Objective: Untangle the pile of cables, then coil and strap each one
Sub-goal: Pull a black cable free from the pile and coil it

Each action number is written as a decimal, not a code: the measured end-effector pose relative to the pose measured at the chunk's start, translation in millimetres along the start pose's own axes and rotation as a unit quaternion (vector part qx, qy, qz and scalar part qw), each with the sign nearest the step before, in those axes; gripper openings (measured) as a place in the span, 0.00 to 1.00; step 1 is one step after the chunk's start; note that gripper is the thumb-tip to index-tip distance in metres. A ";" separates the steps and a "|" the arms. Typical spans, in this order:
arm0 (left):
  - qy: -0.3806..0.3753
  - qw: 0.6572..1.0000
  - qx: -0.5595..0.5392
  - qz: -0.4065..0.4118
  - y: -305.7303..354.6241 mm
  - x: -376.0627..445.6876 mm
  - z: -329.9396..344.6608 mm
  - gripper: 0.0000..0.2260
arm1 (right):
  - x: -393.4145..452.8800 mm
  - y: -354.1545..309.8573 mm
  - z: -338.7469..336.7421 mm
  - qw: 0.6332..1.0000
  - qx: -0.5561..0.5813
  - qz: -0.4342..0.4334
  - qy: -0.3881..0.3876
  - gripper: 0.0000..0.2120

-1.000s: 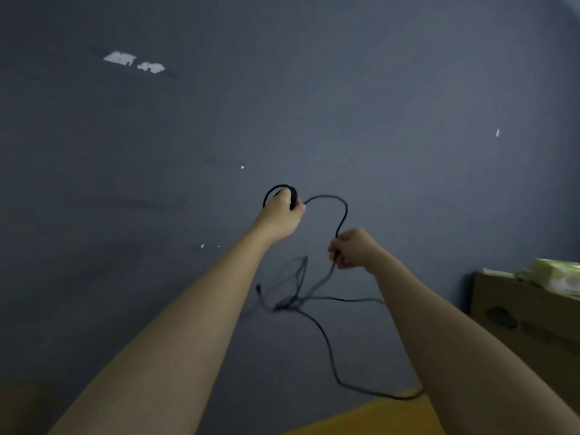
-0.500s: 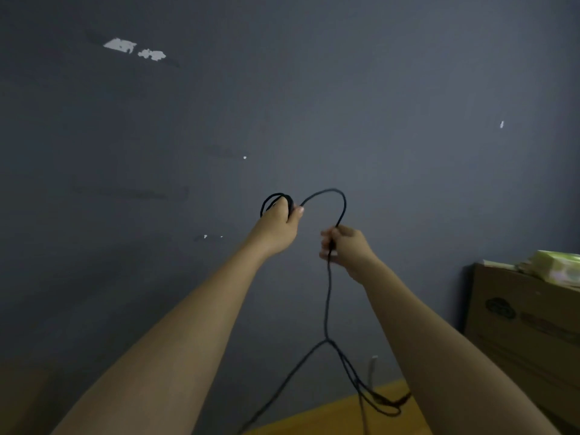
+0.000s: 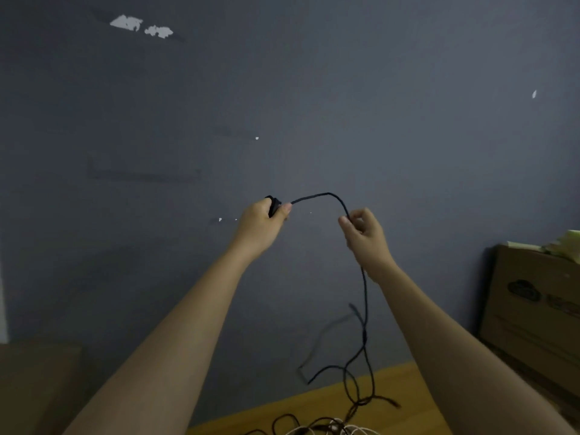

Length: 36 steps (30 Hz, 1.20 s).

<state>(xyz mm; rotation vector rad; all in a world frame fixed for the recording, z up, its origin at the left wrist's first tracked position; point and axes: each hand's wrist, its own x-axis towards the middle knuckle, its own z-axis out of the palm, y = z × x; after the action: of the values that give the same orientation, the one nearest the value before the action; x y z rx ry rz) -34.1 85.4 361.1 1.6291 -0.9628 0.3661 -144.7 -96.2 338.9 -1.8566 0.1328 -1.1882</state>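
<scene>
I hold a thin black cable [image 3: 326,196] up in front of a grey wall. My left hand [image 3: 262,222] grips a small coiled bundle of it in the fist. From there the cable arches right to my right hand [image 3: 361,233], which pinches it between thumb and fingers. Below my right hand the cable hangs down in loose loops [image 3: 364,340] to the yellow floor. At the bottom edge lies a pile of tangled cables [image 3: 320,430], black and white.
The grey wall [image 3: 314,89] with chipped white patches fills most of the view. A brown cardboard box [image 3: 533,302] stands at the right, with pale green packaging on top. The yellow floor [image 3: 408,403] shows at the bottom.
My hands have moved apart, stretching the arch of cable between them wider and flatter. The hanging part has swung, and the view has dropped enough to show the cable pile on the floor.
</scene>
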 end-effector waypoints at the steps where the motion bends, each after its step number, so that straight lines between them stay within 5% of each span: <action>1: 0.008 1.000 -0.007 -0.002 -1.3 -1.1 -0.9 0.13 | -4.6 3.4 0.7 0.998 0.060 0.013 0.002 0.11; 5: 0.041 0.997 -0.060 -0.017 -6.5 -7.8 -3.8 0.13 | -19.8 15.6 -3.2 0.992 0.114 0.052 0.012 0.08; 11: -0.018 0.990 -0.136 -0.032 -17.8 -23.1 -6.9 0.13 | -15.9 25.1 -2.7 0.985 -0.134 0.090 0.059 0.12; 18: -0.055 0.985 -0.156 -0.042 -23.0 -37.5 -6.0 0.19 | -3.4 11.7 -1.5 0.986 0.064 0.086 0.129 0.07; 27: -0.226 0.950 -0.189 -0.099 -7.3 -51.3 0.2 0.27 | -4.4 6.4 15.8 0.973 0.035 0.061 0.220 0.08; 32: -0.268 0.912 -0.296 -0.099 -3.3 -64.3 10.6 0.25 | -28.6 36.6 40.3 0.989 -0.083 0.103 0.068 0.13; 36: -0.184 0.901 -0.380 -0.101 -13.7 -68.4 20.0 0.18 | -71.9 67.7 50.2 0.978 -0.144 0.106 -0.107 0.14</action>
<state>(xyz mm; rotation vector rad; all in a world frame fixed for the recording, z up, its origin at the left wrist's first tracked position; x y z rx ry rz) -70.9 94.0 299.1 1.0599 -1.0262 -0.4447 -120.5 -67.9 234.5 -2.1490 0.3886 -0.8495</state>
